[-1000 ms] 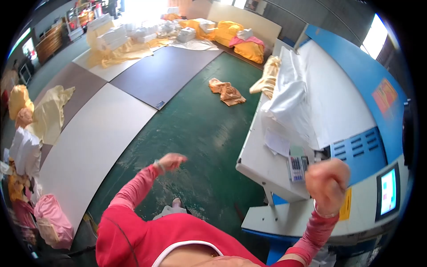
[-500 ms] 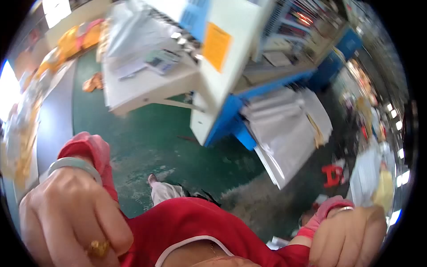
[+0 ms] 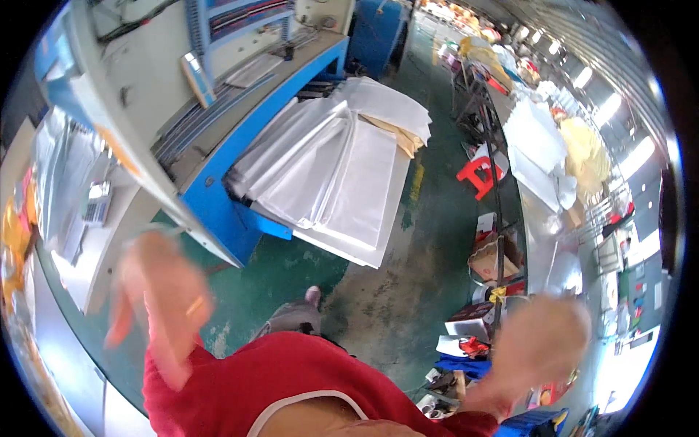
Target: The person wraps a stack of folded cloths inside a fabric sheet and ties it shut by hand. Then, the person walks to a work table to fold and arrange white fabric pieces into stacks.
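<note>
Hold loosely spread bare left hand (image 3: 164,288) clear of white flat-topped table (image 3: 109,237); guide bare right hand (image 3: 542,341), too blurred to tell grip, past brown cardboard box (image 3: 490,262).

We wear a plain red top (image 3: 291,368), its curved neckline (image 3: 280,405) edged with thin white trim (image 3: 314,394), above greyish trousers (image 3: 293,319) and a pale pinkish shoe (image 3: 313,295); a gold-coloured ring (image 3: 195,306), slightly blurred, sits on our left hand (image 3: 162,284)

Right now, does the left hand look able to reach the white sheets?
Probably not without a step: the left hand is apart from the white sheets, and the machine's blue end panel seems partly between.
</note>
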The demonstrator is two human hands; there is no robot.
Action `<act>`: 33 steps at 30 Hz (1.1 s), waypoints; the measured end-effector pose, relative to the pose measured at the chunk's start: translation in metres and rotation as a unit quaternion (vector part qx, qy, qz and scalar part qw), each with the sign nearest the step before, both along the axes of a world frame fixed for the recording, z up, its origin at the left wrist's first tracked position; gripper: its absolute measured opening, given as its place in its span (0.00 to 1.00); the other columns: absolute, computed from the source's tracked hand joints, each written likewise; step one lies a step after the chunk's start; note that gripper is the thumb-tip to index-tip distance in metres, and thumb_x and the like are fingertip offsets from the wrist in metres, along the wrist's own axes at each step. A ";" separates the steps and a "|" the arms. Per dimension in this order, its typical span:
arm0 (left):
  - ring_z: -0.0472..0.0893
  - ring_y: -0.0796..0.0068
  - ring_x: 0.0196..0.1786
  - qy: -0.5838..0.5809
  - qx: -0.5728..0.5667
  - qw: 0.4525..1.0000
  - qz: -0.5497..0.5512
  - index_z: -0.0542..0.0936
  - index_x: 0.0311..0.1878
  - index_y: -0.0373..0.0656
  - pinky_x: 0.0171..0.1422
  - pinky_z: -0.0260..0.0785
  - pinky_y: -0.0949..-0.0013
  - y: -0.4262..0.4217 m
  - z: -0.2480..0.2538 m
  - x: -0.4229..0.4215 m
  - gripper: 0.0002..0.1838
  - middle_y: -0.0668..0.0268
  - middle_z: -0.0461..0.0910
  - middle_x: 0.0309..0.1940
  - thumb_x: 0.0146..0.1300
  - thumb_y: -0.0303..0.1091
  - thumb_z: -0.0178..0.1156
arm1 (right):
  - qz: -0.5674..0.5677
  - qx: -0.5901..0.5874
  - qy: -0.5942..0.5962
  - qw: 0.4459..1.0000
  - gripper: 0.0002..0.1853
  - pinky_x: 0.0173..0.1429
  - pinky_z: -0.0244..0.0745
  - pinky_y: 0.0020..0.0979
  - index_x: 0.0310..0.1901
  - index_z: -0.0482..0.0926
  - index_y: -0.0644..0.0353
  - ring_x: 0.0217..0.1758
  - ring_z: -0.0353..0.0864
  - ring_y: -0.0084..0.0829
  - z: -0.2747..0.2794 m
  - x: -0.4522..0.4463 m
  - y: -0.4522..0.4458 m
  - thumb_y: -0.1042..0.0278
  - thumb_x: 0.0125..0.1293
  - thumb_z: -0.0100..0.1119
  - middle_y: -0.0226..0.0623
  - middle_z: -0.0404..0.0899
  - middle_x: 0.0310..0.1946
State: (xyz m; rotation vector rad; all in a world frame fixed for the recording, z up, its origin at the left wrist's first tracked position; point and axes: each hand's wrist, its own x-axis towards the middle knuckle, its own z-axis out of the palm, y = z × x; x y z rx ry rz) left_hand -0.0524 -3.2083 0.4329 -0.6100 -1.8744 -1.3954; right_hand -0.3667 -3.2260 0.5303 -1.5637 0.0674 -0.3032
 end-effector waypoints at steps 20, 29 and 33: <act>0.69 0.62 0.48 -0.192 0.831 0.225 0.472 0.66 0.46 0.45 0.49 0.63 0.60 -0.267 -0.579 -0.276 0.24 0.57 0.69 0.44 0.52 0.51 0.54 | -0.257 0.159 0.230 0.925 0.15 0.35 0.68 0.32 0.20 0.74 0.65 0.25 0.74 0.36 -0.080 -0.089 -0.178 0.65 0.56 0.42 0.45 0.75 0.19; 0.71 0.69 0.40 -0.141 0.783 0.261 0.546 0.70 0.39 0.46 0.37 0.67 0.68 -0.283 -0.546 -0.335 0.22 0.63 0.71 0.37 0.45 0.49 0.60 | -0.349 0.164 0.246 0.889 0.12 0.27 0.62 0.24 0.24 0.74 0.65 0.21 0.69 0.27 -0.055 -0.309 -0.259 0.67 0.58 0.46 0.36 0.70 0.16; 0.71 0.75 0.35 -0.017 0.776 0.299 0.555 0.71 0.39 0.47 0.38 0.65 0.70 -0.287 -0.475 -0.384 0.19 0.68 0.71 0.31 0.45 0.43 0.62 | -0.145 0.072 0.172 0.972 0.13 0.22 0.56 0.15 0.29 0.76 0.64 0.16 0.64 0.13 -0.055 -0.372 -0.308 0.64 0.62 0.48 0.25 0.68 0.14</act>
